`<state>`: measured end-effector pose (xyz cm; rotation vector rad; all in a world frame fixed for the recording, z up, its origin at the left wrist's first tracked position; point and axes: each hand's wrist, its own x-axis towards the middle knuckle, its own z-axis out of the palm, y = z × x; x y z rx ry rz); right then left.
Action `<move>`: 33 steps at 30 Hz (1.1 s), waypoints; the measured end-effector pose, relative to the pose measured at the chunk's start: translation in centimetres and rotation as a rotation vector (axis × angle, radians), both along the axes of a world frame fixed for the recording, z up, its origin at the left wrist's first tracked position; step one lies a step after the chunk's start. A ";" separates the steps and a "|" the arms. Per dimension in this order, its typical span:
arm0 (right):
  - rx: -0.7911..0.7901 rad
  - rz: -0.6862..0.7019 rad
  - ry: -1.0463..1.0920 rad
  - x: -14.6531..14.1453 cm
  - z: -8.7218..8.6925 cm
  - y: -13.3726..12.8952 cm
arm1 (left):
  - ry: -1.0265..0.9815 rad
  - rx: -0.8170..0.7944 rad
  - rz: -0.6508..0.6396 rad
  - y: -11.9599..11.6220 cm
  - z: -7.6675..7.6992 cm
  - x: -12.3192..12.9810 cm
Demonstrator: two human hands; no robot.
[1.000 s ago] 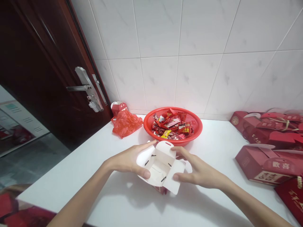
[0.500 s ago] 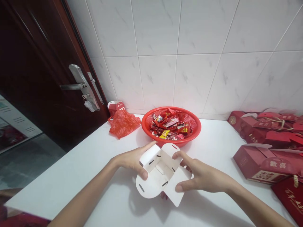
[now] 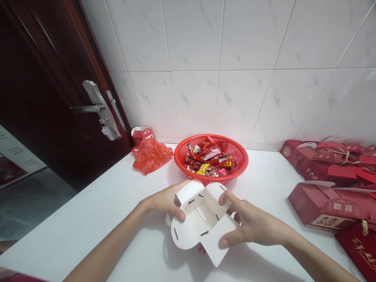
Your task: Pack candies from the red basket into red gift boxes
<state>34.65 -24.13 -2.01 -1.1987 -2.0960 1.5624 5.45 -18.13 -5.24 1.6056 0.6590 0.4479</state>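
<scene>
Between my two hands is a small paper gift box (image 3: 202, 219), its white inside facing up and its four flaps spread outward. Dark slits show near its inner corners, and the inside holds nothing. My left hand (image 3: 169, 203) grips the left side, thumb over the rounded left flap and fingers hidden behind the wall. On the right, my right hand (image 3: 246, 221) has its thumb on the near square flap and a finger on the far rounded flap. Just beyond the box stands a red plastic basket (image 3: 179, 162) with wrapped candies (image 3: 210, 158).
Folded red gift boxes (image 3: 326, 203) stand along the table's right side. At the back left, a crumpled red plastic bag (image 3: 151, 154) lies before a red box (image 3: 142, 134). A tiled wall (image 3: 194, 102) closes the back; a dark door (image 3: 55, 70) is at left.
Both hands still hold the box, which has turned slightly and shifted a little toward me and to the right. The view has moved slightly.
</scene>
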 end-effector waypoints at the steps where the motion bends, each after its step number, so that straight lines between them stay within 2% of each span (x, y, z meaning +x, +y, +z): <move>1: 0.003 -0.012 -0.005 0.0 -0.1 0.1 | -0.001 -0.002 0.002 0.1 0.0 0.1; 6: 0.017 -0.049 -0.021 0.1 -0.2 0.8 | -0.001 0.013 0.031 0.1 0.4 0.2; 11: 0.123 -0.029 -0.088 0.6 0.8 0.6 | 0.076 0.079 0.085 -0.4 1.6 0.1; 15: 0.189 -0.040 -0.167 1.2 2.0 -0.1 | 0.200 0.228 0.147 -0.7 3.1 0.0; 21: 0.268 -0.104 -0.107 2.6 3.9 0.5 | 0.402 0.481 0.283 0.1 5.2 -1.2; 25: 0.468 -0.173 -0.002 3.3 4.9 4.4 | 0.421 0.557 0.357 3.0 7.0 -0.6; 28: 0.571 -0.353 0.000 3.2 4.6 9.2 | 0.412 0.604 0.323 6.7 7.8 1.4; 31: 0.669 -0.582 -0.277 2.2 3.4 13.8 | 0.424 0.682 0.172 10.5 7.5 4.1; 33: 0.629 -0.547 -0.463 1.3 2.4 16.0 | 0.484 0.687 0.045 12.4 6.9 5.9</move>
